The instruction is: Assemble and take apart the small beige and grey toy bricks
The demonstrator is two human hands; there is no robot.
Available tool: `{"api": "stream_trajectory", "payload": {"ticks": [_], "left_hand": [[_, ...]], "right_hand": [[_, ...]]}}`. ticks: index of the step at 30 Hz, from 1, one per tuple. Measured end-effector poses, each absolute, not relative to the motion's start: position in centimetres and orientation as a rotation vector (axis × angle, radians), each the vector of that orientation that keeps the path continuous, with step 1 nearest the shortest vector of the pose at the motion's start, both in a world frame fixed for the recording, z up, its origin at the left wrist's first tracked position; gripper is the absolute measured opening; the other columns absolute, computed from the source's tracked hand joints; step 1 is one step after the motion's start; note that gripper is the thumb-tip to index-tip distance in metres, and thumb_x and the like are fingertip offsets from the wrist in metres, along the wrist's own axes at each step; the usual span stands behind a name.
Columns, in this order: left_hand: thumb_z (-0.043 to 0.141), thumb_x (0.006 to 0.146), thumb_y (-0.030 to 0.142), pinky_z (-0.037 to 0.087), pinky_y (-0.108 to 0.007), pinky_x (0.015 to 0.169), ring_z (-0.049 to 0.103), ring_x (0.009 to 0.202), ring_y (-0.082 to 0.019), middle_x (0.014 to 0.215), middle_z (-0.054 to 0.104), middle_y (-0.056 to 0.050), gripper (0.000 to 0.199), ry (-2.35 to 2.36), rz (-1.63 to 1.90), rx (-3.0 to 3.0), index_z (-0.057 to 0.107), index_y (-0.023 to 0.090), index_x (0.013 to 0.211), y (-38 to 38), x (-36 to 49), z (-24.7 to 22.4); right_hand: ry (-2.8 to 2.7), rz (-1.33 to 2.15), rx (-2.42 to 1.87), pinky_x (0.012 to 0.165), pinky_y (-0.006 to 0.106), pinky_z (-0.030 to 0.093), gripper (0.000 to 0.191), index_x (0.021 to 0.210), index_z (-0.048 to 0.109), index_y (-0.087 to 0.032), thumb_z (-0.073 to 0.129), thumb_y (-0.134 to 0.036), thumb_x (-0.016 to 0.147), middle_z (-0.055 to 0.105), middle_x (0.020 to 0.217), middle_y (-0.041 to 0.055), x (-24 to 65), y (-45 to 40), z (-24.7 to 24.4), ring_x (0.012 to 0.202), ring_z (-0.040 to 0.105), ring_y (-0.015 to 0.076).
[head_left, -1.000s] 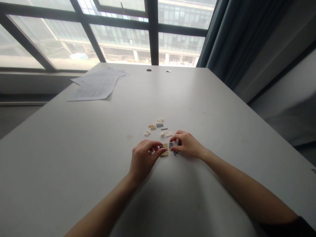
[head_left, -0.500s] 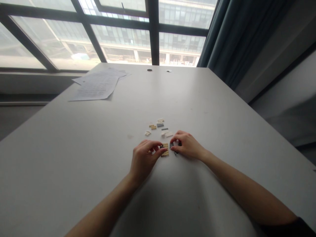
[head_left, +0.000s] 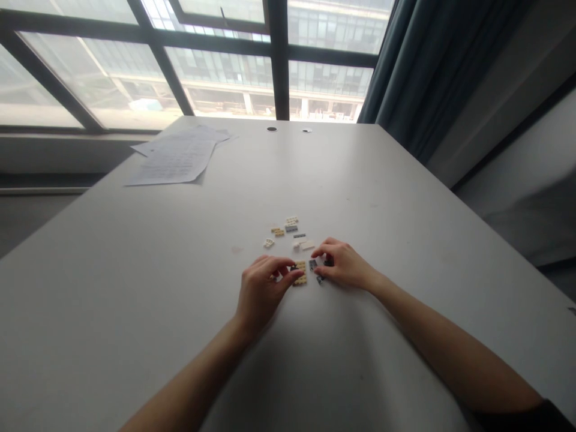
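Note:
My left hand (head_left: 269,287) has its thumb and forefinger closed at the left side of a tan studded plate (head_left: 301,273); a small dark piece shows between the fingertips. Just right of that plate lies a grey studded piece (head_left: 312,264). My right hand (head_left: 341,264) rests over small dark pieces, its thumb and forefinger apart beside the grey piece. A small dark grey piece (head_left: 320,279) lies below the right thumb. What sits under the right palm is partly hidden.
Beyond my hands lie tan pieces (head_left: 278,231), a grey brick (head_left: 291,228), cream plates (head_left: 292,220), a white bracket-like piece (head_left: 269,243) and a white flat tile (head_left: 308,245). Printed papers (head_left: 173,159) lie at the table's far left.
My right thumb and forefinger have parted from the grey piece, which now shows more fully. My left hand keeps its place at the tan plate. The view has shifted slightly.

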State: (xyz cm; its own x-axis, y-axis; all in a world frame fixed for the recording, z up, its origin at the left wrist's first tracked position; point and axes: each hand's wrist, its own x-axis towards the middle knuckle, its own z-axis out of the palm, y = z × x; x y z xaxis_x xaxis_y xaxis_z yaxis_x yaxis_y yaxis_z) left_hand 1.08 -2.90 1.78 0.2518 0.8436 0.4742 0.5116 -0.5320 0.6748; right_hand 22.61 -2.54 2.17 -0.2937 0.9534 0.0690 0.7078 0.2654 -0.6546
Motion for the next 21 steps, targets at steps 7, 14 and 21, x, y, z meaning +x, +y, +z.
{"api": "stream_trajectory", "payload": {"ticks": [7, 14, 21], "left_hand": [[0.073, 0.074, 0.035, 0.046, -0.025, 0.061, 0.057, 0.059, -0.013, 0.063, 0.063, 0.001, 0.016, 1.240, 1.202, 2.150, 0.068, 0.019, 0.076, -2.85, 1.14, 1.81], [0.073, 0.074, 0.033, 0.045, -0.025, 0.061, 0.057, 0.059, -0.013, 0.063, 0.063, 0.001, 0.015, 1.231, 1.201, 2.168, 0.068, 0.020, 0.076, -2.92, 1.15, 1.75], [0.073, 0.075, 0.033, 0.043, -0.026, 0.064, 0.056, 0.060, -0.013, 0.064, 0.063, 0.002, 0.015, 1.186, 1.206, 2.252, 0.067, 0.019, 0.078, -2.82, 1.17, 1.66]], "right_hand": [[-2.075, 0.719, -1.505, 0.073, 0.025, 0.045, 0.015, 0.089, 0.070, -0.020, 0.070, -0.019, 0.074, 0.059, 0.092, 0.0017, 22.80, -2.56, 2.05, 0.070, 0.056, 0.0106], [-2.077, 0.697, -1.511, 0.074, 0.026, 0.045, 0.015, 0.089, 0.070, -0.020, 0.070, -0.021, 0.074, 0.060, 0.092, 0.0021, 22.68, -2.58, 1.84, 0.073, 0.057, 0.0119], [-2.062, 0.693, -1.528, 0.072, 0.027, 0.046, 0.019, 0.093, 0.069, -0.021, 0.072, -0.025, 0.075, 0.061, 0.094, 0.0021, 23.20, -2.54, 2.66, 0.072, 0.058, 0.0123]]}}
